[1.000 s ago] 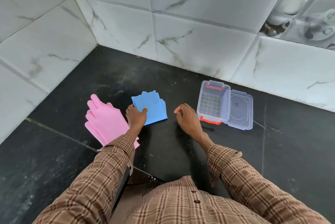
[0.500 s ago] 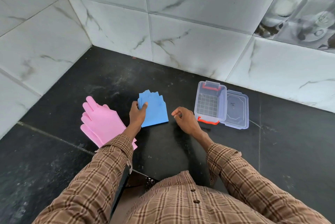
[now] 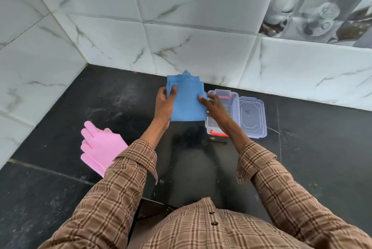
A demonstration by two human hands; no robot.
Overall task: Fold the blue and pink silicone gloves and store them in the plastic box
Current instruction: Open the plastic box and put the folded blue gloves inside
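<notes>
So both hands (image 3: 165, 103) (image 3: 216, 107) grip the folded blue silicone glove (image 3: 187, 103) beside the clear plastic box (image 3: 221, 95); the flat pink silicone glove (image 3: 100, 146) waits unfolded.

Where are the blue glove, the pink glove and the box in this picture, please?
blue glove (image 3: 186, 103), head view, middle of its folded face.
pink glove (image 3: 100, 146), head view, on the palm.
box (image 3: 234, 107), head view, clear wall of the open base.

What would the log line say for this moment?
hands: left, right both hold blue gloves | pink gloves: on counter | plastic box: open
</notes>
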